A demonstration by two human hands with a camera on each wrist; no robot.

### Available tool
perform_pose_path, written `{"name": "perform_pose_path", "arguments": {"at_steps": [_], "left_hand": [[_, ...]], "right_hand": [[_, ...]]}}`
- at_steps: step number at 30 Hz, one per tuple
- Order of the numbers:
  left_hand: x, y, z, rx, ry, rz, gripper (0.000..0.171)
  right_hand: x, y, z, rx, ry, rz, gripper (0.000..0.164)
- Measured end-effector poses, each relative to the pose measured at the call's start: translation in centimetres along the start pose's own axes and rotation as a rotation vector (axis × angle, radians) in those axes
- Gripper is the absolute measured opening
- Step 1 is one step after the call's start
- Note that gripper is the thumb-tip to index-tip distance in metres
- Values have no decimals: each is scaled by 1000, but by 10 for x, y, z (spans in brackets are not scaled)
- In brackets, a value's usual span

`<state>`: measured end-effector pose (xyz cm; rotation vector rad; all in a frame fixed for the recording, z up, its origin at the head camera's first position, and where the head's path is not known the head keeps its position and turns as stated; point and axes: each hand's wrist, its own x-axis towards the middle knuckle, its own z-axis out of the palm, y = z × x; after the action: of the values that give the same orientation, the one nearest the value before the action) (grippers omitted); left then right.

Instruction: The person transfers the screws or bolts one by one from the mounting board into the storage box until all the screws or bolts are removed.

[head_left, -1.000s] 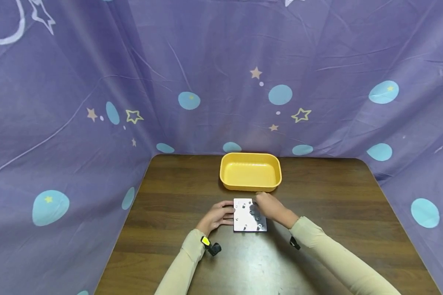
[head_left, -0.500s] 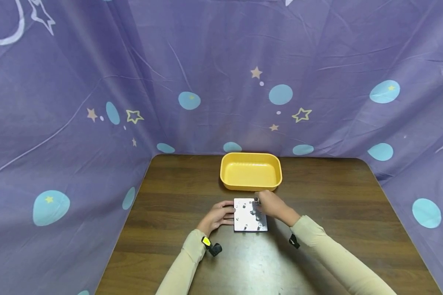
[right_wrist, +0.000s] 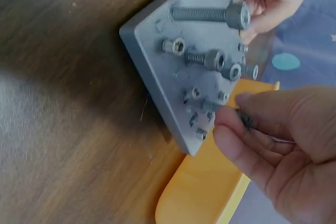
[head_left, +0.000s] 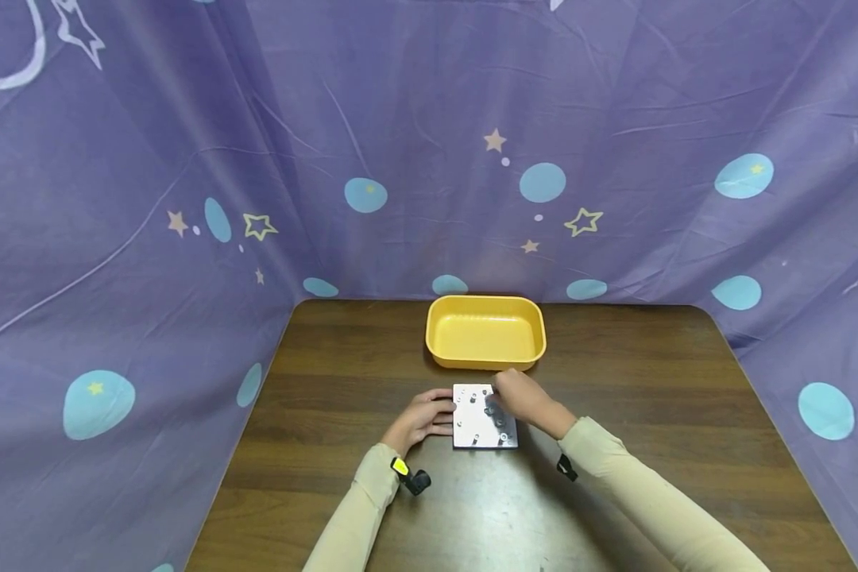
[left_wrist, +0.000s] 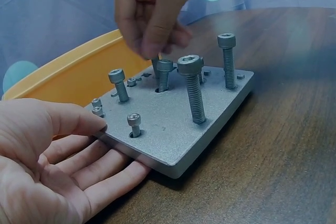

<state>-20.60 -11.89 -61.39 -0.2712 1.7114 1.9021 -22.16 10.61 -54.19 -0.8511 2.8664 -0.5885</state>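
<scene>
A square grey metal plate [head_left: 469,429] lies on the table, with several socket-head screws of different lengths standing in its holes. My left hand [head_left: 418,419] holds its left edge, the thumb on top and the fingers under the rim in the left wrist view. At the plate's far right part, my right hand [head_left: 523,397] pinches a socket-head screw [right_wrist: 211,106] between thumb and fingertips. That screw's threaded shank points down to the plate; fingers partly cover its head. A long screw [left_wrist: 194,95] and another tall screw [left_wrist: 228,61] stand along the right side.
A yellow plastic basin [head_left: 486,364] stands just behind the plate, close to my right hand. The brown wooden table [head_left: 329,357] reaches back to a purple patterned curtain [head_left: 429,159] on its far and side edges.
My right hand's fingers have turned at the screw: its head, visible half a second ago, is now covered by the fingers. The left hand and the plate have stayed in place.
</scene>
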Motion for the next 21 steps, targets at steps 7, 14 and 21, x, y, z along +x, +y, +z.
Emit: {"name": "perform_pose_path", "arguments": {"at_steps": [7, 14, 21], "left_hand": [[0, 0, 0, 7, 12, -10, 49], [2, -1, 0, -1, 19, -14, 47], [3, -1, -2, -1, 3, -9, 48]], "right_hand": [[-1, -1, 0, -31, -7, 51, 19], [-2, -1, 2, -45, 14, -24, 18], [-1, -2, 3, -66, 19, 42, 20]]}}
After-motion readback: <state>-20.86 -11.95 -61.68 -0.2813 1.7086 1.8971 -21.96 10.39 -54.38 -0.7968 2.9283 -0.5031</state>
